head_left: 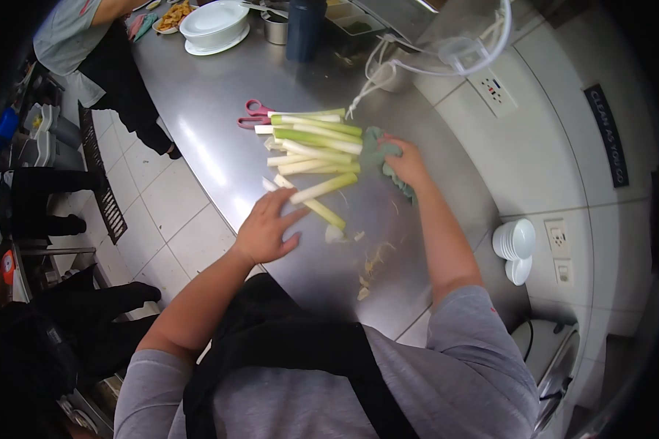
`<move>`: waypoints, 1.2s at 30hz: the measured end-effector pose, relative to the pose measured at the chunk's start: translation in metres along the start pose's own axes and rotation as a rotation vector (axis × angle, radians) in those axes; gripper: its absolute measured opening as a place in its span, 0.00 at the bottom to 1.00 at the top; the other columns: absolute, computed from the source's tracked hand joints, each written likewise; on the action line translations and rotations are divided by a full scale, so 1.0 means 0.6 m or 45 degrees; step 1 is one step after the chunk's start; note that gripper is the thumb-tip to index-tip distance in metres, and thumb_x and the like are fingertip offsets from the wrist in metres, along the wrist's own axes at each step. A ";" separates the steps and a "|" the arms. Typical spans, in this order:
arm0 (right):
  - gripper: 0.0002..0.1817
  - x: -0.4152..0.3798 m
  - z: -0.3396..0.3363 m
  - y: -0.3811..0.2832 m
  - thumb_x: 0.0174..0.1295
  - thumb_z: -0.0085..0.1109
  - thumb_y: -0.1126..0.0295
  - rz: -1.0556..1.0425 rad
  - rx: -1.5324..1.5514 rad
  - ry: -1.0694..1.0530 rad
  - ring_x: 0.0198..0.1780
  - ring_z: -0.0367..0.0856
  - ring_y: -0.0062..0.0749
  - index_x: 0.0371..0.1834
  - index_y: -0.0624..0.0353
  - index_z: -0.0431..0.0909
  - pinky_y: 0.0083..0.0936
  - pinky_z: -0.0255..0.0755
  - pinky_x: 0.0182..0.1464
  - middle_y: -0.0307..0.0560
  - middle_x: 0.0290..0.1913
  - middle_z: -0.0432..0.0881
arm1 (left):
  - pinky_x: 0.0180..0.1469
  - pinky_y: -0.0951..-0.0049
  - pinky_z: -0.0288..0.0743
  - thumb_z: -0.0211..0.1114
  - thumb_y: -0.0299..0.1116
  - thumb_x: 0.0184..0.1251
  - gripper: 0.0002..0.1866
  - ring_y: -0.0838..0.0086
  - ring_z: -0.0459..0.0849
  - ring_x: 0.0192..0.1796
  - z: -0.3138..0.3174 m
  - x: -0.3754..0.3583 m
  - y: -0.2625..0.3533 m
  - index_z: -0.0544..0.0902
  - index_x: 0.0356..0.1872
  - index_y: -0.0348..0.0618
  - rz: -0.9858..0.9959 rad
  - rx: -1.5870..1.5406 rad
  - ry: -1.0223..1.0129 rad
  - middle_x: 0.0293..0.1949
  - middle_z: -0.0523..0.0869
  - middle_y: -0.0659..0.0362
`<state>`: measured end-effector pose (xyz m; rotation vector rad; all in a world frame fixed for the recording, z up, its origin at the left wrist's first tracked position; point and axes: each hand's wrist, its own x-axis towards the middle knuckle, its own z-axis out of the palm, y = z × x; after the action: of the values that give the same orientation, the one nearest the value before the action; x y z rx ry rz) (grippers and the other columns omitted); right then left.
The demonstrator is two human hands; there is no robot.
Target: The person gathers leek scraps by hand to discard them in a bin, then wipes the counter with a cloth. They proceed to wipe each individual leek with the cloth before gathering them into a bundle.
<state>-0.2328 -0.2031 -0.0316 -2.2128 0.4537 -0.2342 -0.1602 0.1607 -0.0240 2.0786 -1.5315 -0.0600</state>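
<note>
Several trimmed leeks (318,150), white to pale green, lie in a loose pile on the steel table (234,73). My left hand (269,225) rests at the near-left side of the pile, fingers spread, with the fingertips at the white ends of the closest leeks. Gripped in my right hand (406,162) is a crumpled green cloth (378,150), pressed on the tabletop just right of the leeks; some of its fingers are hidden. Pink-handled scissors (256,111) lie at the far-left end of the pile, their blades covered by leeks.
Root scraps (370,271) are scattered on the near tabletop. White plates (214,25), a dark blue container (304,29) and a white cord (373,80) are at the far side. Stacked bowls (515,241) stand by the right wall. Other people (117,58) stand at left.
</note>
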 end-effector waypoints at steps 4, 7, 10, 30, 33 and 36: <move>0.15 -0.131 0.039 -0.043 0.46 0.56 0.79 -0.004 0.068 -0.037 0.63 0.75 0.38 0.38 0.58 0.84 0.29 0.67 0.64 0.50 0.54 0.82 | 0.67 0.55 0.61 0.67 0.38 0.52 0.27 0.52 0.67 0.64 -0.002 -0.003 0.008 0.78 0.58 0.52 0.005 -0.012 -0.006 0.61 0.69 0.48; 0.18 -0.216 0.076 -0.091 0.47 0.51 0.83 -0.205 -0.092 -0.118 0.60 0.76 0.33 0.42 0.61 0.82 0.26 0.68 0.60 0.49 0.52 0.83 | 0.67 0.56 0.61 0.66 0.40 0.54 0.27 0.52 0.67 0.63 0.000 -0.007 0.010 0.78 0.58 0.52 -0.007 0.007 0.000 0.60 0.69 0.48; 0.16 -0.266 0.055 -0.131 0.48 0.54 0.80 0.154 0.235 -0.096 0.56 0.79 0.34 0.41 0.59 0.82 0.27 0.69 0.60 0.47 0.49 0.84 | 0.64 0.56 0.61 0.66 0.44 0.54 0.30 0.53 0.69 0.60 0.007 -0.009 0.010 0.76 0.62 0.55 -0.035 0.126 -0.013 0.57 0.71 0.48; 0.22 -0.346 0.237 -0.223 0.57 0.49 0.79 0.357 0.063 1.007 0.64 0.72 0.51 0.57 0.65 0.74 0.36 0.61 0.67 0.61 0.60 0.75 | 0.60 0.61 0.69 0.53 0.31 0.71 0.14 0.50 0.77 0.54 0.084 0.059 0.081 0.78 0.52 0.37 -0.078 -0.976 0.036 0.51 0.80 0.45; 0.20 -0.330 0.186 -0.226 0.59 0.48 0.79 0.464 0.349 1.072 0.58 0.78 0.45 0.56 0.63 0.75 0.31 0.67 0.62 0.58 0.53 0.80 | 0.58 0.65 0.70 0.51 0.32 0.73 0.13 0.54 0.79 0.52 0.049 0.041 0.064 0.79 0.49 0.36 -0.065 -0.851 0.263 0.48 0.80 0.46; 0.20 -0.321 0.117 -0.186 0.58 0.50 0.79 0.485 0.337 0.856 0.58 0.78 0.44 0.54 0.61 0.77 0.30 0.67 0.62 0.57 0.52 0.82 | 0.53 0.69 0.71 0.50 0.32 0.73 0.12 0.62 0.79 0.47 -0.023 -0.022 0.022 0.79 0.44 0.34 -0.286 -0.926 0.355 0.42 0.81 0.50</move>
<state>-0.3602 -0.0116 0.0092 -1.7057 1.1223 -0.7879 -0.1715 0.1756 -0.0103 1.5718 -0.9121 -0.3417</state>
